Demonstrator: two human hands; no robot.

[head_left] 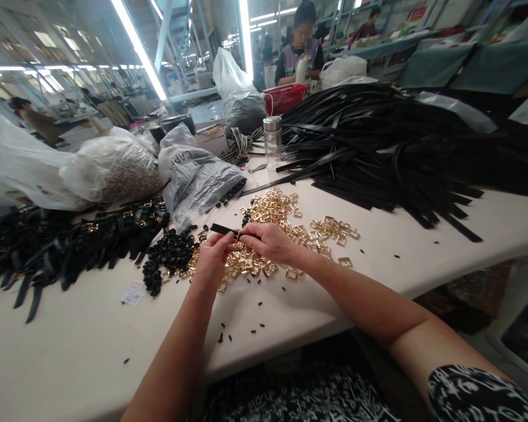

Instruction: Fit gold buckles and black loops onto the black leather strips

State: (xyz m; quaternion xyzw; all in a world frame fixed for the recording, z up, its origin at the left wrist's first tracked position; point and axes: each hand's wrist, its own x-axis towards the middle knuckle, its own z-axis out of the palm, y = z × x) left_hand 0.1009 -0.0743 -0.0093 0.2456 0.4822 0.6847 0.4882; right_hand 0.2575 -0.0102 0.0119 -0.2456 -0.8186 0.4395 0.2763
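A short black strap (222, 229) is pinched in my left hand (215, 251), one end sticking out to the upper left. My right hand (268, 241) is closed at the strap's other end, fingertips nearly meeting those of the left. Something small with a gold glint shows between them, too small to make out. Below and behind both hands spreads a pile of gold buckles (270, 211). Left of my left hand lies a heap of small black loops (169, 255).
Black straps with gold buckles (83, 237) lie at left, long black straps (356, 140) at right. A grey plastic bag (193, 170), a white bag (114, 167), a glass bottle (272, 146) and a red basket (286, 98) stand farther back. A co-worker (301, 47) sits beyond.
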